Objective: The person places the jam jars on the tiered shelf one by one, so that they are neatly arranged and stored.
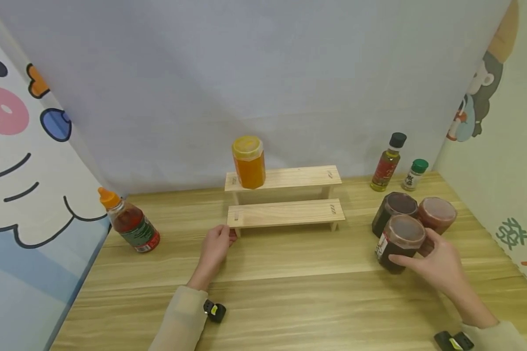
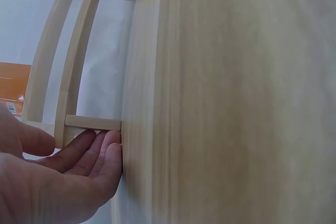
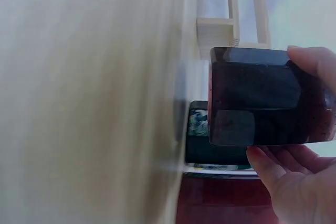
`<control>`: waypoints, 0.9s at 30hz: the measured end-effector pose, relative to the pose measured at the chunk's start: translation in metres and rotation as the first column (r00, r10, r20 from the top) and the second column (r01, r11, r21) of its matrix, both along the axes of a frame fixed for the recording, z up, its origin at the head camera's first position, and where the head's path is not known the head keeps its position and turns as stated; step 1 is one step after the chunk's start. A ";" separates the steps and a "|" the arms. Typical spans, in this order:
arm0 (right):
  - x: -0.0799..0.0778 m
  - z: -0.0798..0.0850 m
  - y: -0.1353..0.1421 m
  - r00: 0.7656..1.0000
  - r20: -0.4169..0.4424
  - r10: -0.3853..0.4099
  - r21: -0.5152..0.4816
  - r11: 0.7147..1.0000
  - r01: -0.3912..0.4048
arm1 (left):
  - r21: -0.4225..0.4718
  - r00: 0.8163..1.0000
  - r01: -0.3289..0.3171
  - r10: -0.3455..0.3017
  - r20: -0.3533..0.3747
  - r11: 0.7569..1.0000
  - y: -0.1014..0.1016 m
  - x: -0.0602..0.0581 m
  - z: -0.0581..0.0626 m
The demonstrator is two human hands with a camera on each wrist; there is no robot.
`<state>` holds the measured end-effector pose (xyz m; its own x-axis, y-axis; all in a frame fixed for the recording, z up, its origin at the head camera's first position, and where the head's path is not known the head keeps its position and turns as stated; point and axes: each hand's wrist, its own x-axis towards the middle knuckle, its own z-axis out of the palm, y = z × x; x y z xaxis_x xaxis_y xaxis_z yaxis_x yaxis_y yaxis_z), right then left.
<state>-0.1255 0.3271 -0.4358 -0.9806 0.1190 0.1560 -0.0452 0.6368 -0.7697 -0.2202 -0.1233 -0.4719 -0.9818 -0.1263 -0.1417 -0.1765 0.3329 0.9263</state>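
A two-tier wooden step rack stands at the middle back of the table. My left hand grips its lower left end; in the left wrist view the thumb is at the board's edge and the fingers curl against the leg. My right hand holds a dark jar with a brownish lid, thumb on the near side, fingers behind. In the right wrist view this jar is raised off the table. Behind it stand another dark jar and a reddish jar.
A honey jar with a yellow lid sits on the rack's upper tier, left end. At the back right stand an oil bottle and a green-capped shaker. An orange-capped sauce bottle is at the left. Printed walls border both sides.
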 end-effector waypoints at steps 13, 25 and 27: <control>-0.014 0.019 -0.021 0.994 -0.101 0.039 -0.080 0.996 -0.048 | 0.008 1.000 -0.006 0.006 0.003 1.000 -0.002 0.003 -0.002; -0.041 0.044 -0.049 0.983 -0.150 0.108 -0.074 0.990 -0.120 | 0.039 1.000 0.001 -0.001 0.000 0.999 -0.001 0.001 -0.001; -0.047 0.048 -0.054 0.981 -0.159 0.115 -0.076 0.989 -0.128 | 0.039 1.000 0.001 -0.001 -0.003 0.999 -0.001 0.000 0.001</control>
